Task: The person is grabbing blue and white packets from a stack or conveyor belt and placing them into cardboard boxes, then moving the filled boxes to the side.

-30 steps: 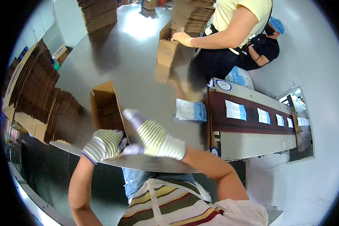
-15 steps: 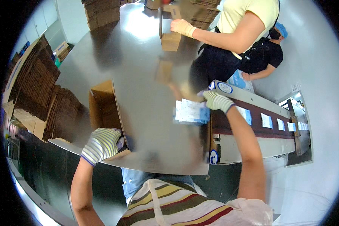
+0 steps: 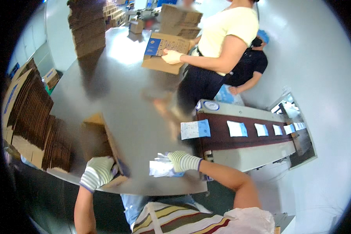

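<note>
at six o'clock, the right hand [image 3: 184, 161] has blurred fingertips; at eight, the box [image 3: 95, 142] is blurred; at one, the upper edge crops a co-worker [image 3: 227, 30].

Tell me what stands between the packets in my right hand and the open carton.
Between the packets and the carton, only its right wall stands; the left hand grips the carton's near end. Nothing else visible intervenes.

- left hand [image 3: 97, 172]: white glove with yellow-green stripes, purple cuff edge
- right hand [image 3: 183, 161]: matching striped glove
- packet under the right hand [image 3: 160, 169]: white and light blue
- open carton [image 3: 114, 152]: plain brown
- table [image 3: 124, 93]: silver-grey
- conveyor belt [image 3: 218, 134]: dark maroon
- packets on the belt [image 3: 236, 129]: white, light-blue ends
- wearer's top [image 3: 179, 218]: cream, with olive, yellow and maroon stripes
- co-worker's shirt [image 3: 218, 35]: pale yellow
</note>
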Available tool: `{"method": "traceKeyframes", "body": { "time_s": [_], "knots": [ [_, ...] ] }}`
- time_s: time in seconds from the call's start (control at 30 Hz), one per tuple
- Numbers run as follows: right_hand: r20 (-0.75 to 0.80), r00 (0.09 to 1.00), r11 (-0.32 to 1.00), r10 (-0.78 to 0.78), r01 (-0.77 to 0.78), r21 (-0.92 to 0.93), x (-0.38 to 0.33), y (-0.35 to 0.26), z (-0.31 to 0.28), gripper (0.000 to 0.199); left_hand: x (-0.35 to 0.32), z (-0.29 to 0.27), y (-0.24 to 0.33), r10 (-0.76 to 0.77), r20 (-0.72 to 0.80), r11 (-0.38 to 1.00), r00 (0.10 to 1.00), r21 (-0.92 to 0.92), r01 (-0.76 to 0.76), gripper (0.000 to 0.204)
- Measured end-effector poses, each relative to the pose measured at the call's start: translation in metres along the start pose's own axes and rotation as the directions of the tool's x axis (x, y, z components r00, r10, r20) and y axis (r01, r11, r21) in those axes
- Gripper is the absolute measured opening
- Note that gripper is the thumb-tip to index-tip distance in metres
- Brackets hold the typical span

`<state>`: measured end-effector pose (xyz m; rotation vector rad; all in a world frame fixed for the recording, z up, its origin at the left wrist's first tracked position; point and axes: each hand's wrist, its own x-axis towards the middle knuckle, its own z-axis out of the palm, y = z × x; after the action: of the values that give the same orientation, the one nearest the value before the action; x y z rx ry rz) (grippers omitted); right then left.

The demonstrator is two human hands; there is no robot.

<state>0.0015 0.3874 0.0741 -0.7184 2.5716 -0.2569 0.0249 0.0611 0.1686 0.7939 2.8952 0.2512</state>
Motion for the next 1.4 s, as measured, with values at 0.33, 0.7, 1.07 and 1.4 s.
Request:
{"method": "traceKeyframes", "body": {
  "time_s": [0.33,0.7,1.07,1.4],
  "knots": [
    [0.187,0.982,0.969,0.013,0.034,-0.245,0.033,0.167,-0.029,0.049,0.015,0.004,0.011,0.060,-0.019,0.998,0.998,0.027,-0.060,0.028],
    [-0.508,0.856,0.563,-0.093,0.466,0.683,0.033,-0.028,-0.057,0.062,0.007,0.000,0.015,0.037,-0.032,0.999,0.999,0.015,-0.036,0.029],
    [-0.654,0.482,0.618,-0.583,0.785,0.028,0.100,-0.174,-0.121,0.037,-0.007,0.005,0.012,0.053,-0.103,0.993,0.993,0.106,-0.042,0.036],
    [-0.342,0.924,0.905,-0.173,0.286,0.314,0.135,-0.164,-0.088,0.060,-0.018,-0.066,0.015,0.096,-0.395,0.962,0.914,-0.199,-0.187,0.023]
  ]
}}
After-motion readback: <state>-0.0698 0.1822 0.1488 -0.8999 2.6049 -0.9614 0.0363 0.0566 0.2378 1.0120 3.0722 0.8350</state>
